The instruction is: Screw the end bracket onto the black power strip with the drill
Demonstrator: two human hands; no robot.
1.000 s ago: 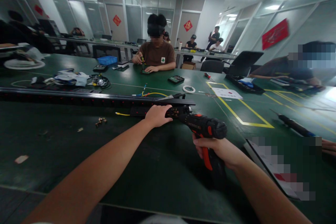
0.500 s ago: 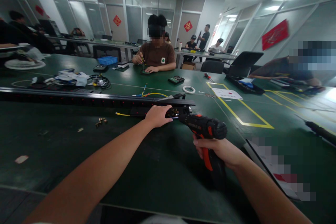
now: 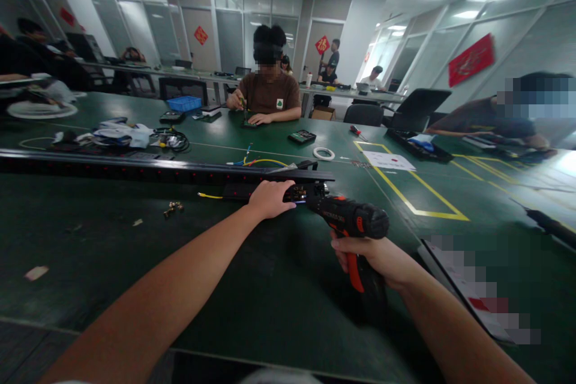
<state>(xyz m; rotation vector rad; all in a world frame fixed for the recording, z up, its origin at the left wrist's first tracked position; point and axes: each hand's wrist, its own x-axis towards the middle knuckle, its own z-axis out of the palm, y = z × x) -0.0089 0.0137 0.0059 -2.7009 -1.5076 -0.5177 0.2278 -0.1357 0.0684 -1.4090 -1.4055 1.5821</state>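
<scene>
My left hand [image 3: 270,199] is closed over the right end of a long black metal housing [image 3: 135,167], fingers across it and thumb along its near side. Small components [image 3: 297,193] show inside that end, beside the thumb. My right hand [image 3: 366,249] grips a black and orange cordless drill [image 3: 353,216] by its handle. The drill points left, its nose at the housing's open end; whether the bit touches anything I cannot make out. A yellow wire [image 3: 210,196] sticks out left of my left hand. Several small brass-coloured screws [image 3: 173,209] lie nearer me.
Behind the housing lie bundled cables [image 3: 121,134], a white tape roll [image 3: 324,153] and a circuit board [image 3: 302,136]. A blue basket [image 3: 183,104] stands farther back. Across the table a person [image 3: 270,90] works on a small board. A framed sheet [image 3: 472,294] lies at right.
Both my hands, the drill and the housing stay practically in place. In the background a standing person has moved left.
</scene>
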